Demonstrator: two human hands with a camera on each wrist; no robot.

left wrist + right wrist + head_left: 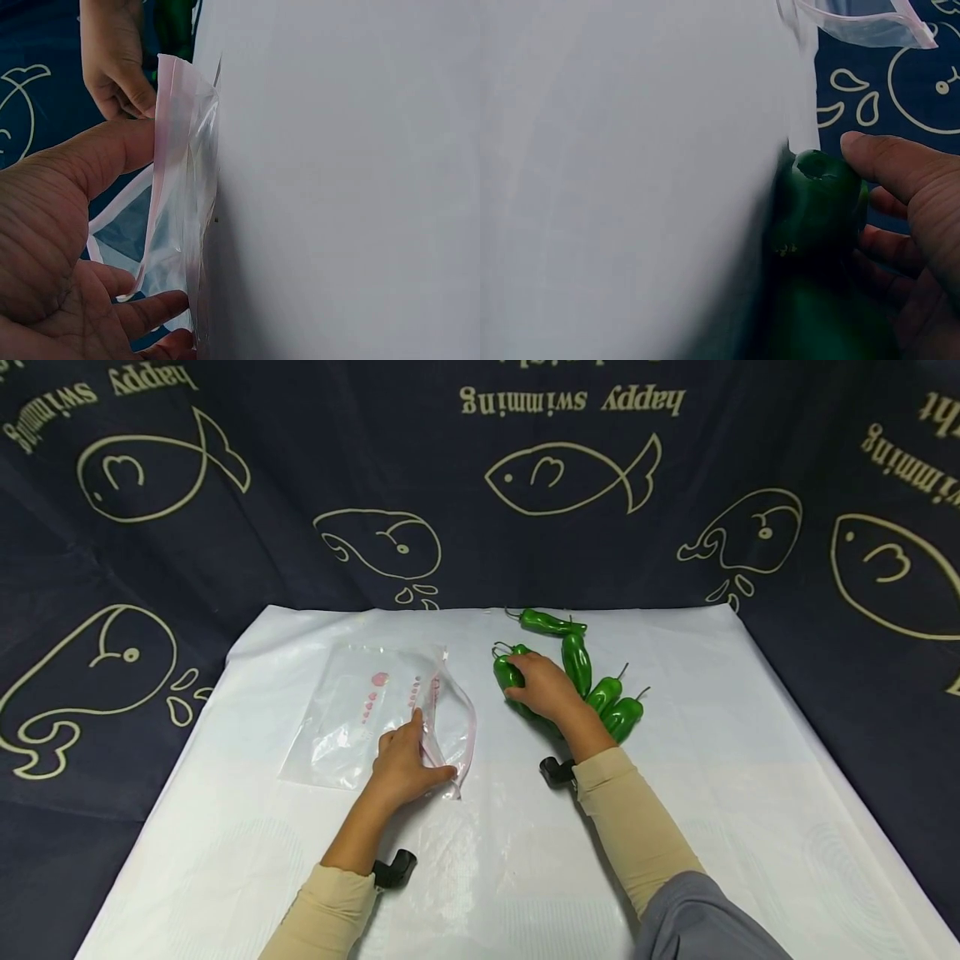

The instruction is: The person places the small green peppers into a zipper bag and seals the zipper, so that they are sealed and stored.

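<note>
Left hand (405,764) comes in from 7 o'clock, points to 12, thumb splayed toward 3; thumb and fingers apart, touching the mouth of a clear plastic zip bag (341,718), not clamped. Right hand (551,691) comes in from 5 o'clock, points to 11, fingers and thumb curled round a green chili pepper (507,673); firmness, cannot tell. Bag lies flat at the right hand's 8–9 o'clock on the white tablecloth (750,827), mouth gaping toward 3.

Left wrist view adds: thumb on the pink zip strip (163,112), bag edge standing up off the cloth. Right wrist view adds: fingers on the pepper's far side, thumb at its top; part of the bag mouth at 1 o'clock. Red print on the bag shows only from the head.

Counts: one bag; at least six peppers, some partly covered; two black wrist mounts (557,772). Around the right hand, other peppers run from 11 to 4 o'clock.
</note>
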